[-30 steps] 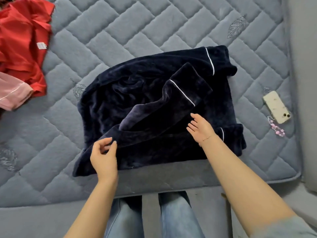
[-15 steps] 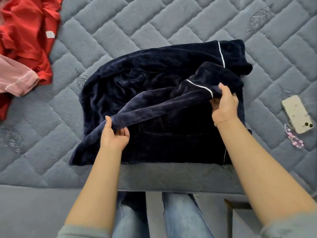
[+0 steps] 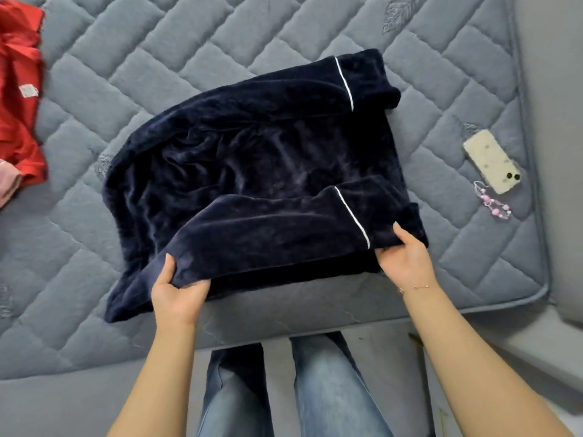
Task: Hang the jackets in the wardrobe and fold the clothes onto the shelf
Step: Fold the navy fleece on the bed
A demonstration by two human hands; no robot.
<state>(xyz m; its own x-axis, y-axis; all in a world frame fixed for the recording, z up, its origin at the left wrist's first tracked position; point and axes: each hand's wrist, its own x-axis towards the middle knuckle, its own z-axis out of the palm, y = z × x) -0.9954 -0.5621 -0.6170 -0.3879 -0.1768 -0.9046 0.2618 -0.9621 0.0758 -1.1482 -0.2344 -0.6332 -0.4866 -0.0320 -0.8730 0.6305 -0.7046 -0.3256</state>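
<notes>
A dark navy velvet garment [image 3: 252, 165] with thin white piping lies spread on the grey quilted mattress [image 3: 195, 52], close to its near edge. One sleeve is stretched across the garment's near side. My left hand [image 3: 178, 290] grips that sleeve near its left end, thumb on top. My right hand [image 3: 405, 263] grips the sleeve's cuff end by the white piping. A second piped cuff lies at the garment's far right corner.
A red garment [image 3: 19, 105] and a bit of pink cloth [image 3: 6, 184] lie at the left edge. A cream phone [image 3: 492, 160] with a pink bead strap [image 3: 493, 205] rests on the mattress at the right. My jeans-clad legs stand against the bed's near edge.
Both hands have pulled the sleeve from the garment's middle down toward the near edge. It now lies flatter across the front of the garment.
</notes>
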